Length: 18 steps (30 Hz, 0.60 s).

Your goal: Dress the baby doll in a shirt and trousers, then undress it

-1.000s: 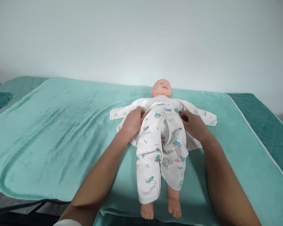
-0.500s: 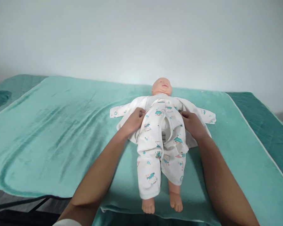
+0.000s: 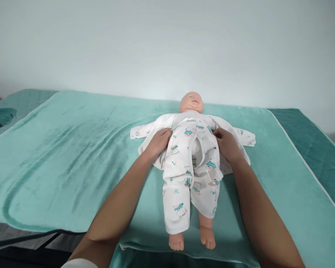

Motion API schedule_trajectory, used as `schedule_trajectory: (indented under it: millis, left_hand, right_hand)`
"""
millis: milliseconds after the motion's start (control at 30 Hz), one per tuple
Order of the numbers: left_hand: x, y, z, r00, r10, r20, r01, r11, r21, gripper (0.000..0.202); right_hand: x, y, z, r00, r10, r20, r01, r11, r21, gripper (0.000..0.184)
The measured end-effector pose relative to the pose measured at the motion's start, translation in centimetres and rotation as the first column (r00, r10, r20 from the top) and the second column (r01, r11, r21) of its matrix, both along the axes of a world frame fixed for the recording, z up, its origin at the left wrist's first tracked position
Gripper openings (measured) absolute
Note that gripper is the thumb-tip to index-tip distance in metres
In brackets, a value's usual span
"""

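At the doll's (image 3: pixel 191 102) waist, left hand (image 3: pixel 158 143) and right hand (image 3: pixel 226 145) pinch the trousers (image 3: pixel 181 186); a hard tug might tear them

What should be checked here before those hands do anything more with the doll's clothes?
1. Plastic baby doll lying face up on the teal plush towel: ok.
2. Left hand on the white printed cotton trousers at the doll's side: ok.
3. Right hand on the opposite side: ok.
4. Firm pinch on the cloth: cannot tell, fingertips hidden.
5. Trouser front closed: not ok, a gap shows in the middle.
6. Both bare feet out of the leg openings: ok.
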<state>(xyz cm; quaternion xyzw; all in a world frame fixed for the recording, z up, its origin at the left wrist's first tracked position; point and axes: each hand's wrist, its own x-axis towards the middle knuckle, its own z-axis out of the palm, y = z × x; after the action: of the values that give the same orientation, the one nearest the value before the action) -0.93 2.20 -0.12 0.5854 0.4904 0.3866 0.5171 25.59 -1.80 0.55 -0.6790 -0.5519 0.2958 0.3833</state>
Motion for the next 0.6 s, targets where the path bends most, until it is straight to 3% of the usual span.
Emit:
schedule_trajectory:
  millis: [167, 333, 533, 600]
  left_hand:
    - [0.2, 0.2, -0.4, 0.989, 0.098, 0.108, -0.082, 0.986, -0.143, 0.019]
    - [0.2, -0.1, 0.1, 0.999, 0.037, -0.016, -0.037, 0.999, -0.014, 0.029]
    - [0.0, 0.0, 0.7, 0.996, -0.023, -0.091, 0.018, 0.999, -0.046, 0.022]
    - [0.0, 0.2, 0.6, 0.995, -0.026, -0.099, 0.021, 0.998, -0.058, 0.031]
  right_hand:
    - [0.2, 0.0, 1.1, 0.98, 0.119, 0.157, -0.095, 0.984, -0.153, 0.013]
    - [0.3, 0.2, 1.2, 0.955, 0.161, 0.248, -0.097, 0.963, -0.252, 0.012]
    - [-0.1, 0.4, -0.1, 0.995, 0.092, 0.029, -0.088, 0.989, -0.119, 0.023]
    - [-0.3, 0.4, -0.4, 0.994, 0.095, -0.055, -0.099, 0.991, -0.086, 0.024]
